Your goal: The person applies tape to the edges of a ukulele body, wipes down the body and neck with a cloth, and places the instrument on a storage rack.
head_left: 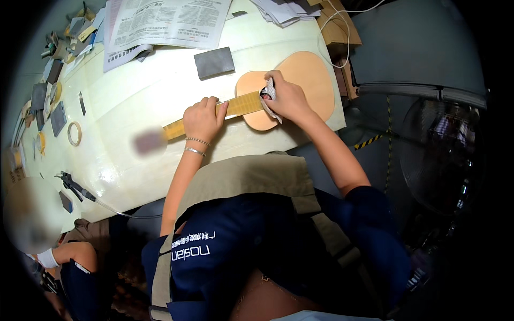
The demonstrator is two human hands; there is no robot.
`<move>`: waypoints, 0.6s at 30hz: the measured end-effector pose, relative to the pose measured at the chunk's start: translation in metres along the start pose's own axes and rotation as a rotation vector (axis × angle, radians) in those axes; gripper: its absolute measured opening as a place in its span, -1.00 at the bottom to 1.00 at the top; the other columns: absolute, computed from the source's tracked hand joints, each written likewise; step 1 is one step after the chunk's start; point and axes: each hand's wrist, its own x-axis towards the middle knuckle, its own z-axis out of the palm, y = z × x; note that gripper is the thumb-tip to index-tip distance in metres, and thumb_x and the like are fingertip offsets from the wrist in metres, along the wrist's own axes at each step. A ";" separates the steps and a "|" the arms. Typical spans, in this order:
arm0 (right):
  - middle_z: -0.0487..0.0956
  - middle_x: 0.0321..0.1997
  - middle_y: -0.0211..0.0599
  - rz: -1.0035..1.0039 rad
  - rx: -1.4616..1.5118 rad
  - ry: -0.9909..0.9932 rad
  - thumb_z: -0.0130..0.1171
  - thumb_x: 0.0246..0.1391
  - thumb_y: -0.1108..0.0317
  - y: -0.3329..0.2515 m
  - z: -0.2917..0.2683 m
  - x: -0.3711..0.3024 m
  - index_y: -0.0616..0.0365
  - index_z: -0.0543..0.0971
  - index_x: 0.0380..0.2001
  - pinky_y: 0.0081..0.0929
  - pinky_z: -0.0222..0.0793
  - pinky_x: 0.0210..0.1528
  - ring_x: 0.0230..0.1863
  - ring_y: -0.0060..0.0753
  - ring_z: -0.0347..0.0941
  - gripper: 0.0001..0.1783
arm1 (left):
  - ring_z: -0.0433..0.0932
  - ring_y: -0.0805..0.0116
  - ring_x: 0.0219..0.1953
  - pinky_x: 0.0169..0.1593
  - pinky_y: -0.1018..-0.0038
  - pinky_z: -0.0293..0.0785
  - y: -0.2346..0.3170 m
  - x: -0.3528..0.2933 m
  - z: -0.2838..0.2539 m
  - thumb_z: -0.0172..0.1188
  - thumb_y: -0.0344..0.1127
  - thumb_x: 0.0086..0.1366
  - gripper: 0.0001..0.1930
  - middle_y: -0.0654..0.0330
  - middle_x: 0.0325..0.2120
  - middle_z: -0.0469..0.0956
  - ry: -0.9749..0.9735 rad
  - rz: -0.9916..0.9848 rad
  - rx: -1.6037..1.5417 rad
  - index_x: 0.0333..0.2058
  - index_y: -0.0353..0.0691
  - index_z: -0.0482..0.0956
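A small pale-wood guitar lies on the table's near right part, its body to the right. Yellow tape covers the fretboard, and the headstock at the left end is blurred. My left hand is closed round the neck, fingers over it. At the soundhole, where fretboard meets body, my right hand pinches a crumpled piece of printed paper. Part of the paper sticks out below the fingers, against the guitar top. The soundhole itself is mostly hidden by the hand and paper.
Beyond the neck lies a dark grey block, with newspaper sheets behind it. Tape rolls and sanding blocks crowd the left side. An air blow gun with a hose rests near the front edge. Another person sits at lower left.
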 end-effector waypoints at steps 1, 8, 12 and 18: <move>0.45 -0.45 -0.21 0.016 0.183 -0.061 0.32 -0.30 0.29 0.001 -0.012 -0.001 -0.03 0.43 -0.11 -0.24 0.38 -0.27 -0.34 -0.11 0.44 -0.44 | 0.50 0.25 -0.55 -0.47 0.38 0.35 -0.001 -0.001 -0.001 0.04 -0.04 0.20 -0.71 0.23 -0.57 0.52 0.001 -0.015 0.008 -0.42 -0.12 0.56; 0.36 -0.30 -0.38 -0.211 -0.274 0.134 0.49 -0.65 0.19 0.005 -0.013 0.011 -0.11 0.44 -0.25 -0.34 0.08 -0.13 -0.12 -0.26 0.24 -0.30 | 0.48 0.25 -0.57 -0.49 0.38 0.33 0.002 0.002 -0.004 0.03 -0.05 0.21 -0.72 0.24 -0.59 0.51 -0.015 -0.010 0.009 -0.46 -0.11 0.54; 0.39 -0.39 -0.30 -0.182 -0.175 -0.047 0.47 -0.64 0.24 0.020 -0.009 0.025 -0.03 0.39 -0.41 -0.38 0.18 -0.24 -0.24 -0.20 0.34 -0.41 | 0.47 0.27 -0.62 -0.53 0.40 0.32 -0.002 0.000 -0.001 0.06 -0.03 0.20 -0.69 0.23 -0.64 0.49 0.032 0.019 0.003 -0.54 -0.12 0.51; 0.45 -0.47 -0.35 -0.291 -0.383 0.122 0.23 -0.25 0.27 0.018 0.008 0.021 0.02 0.45 -0.49 -0.35 0.23 -0.25 -0.28 -0.22 0.36 -0.80 | 0.45 0.25 -0.62 -0.53 0.39 0.31 -0.001 -0.001 0.002 0.04 -0.02 0.20 -0.68 0.24 -0.65 0.47 0.006 0.015 -0.005 -0.55 -0.12 0.50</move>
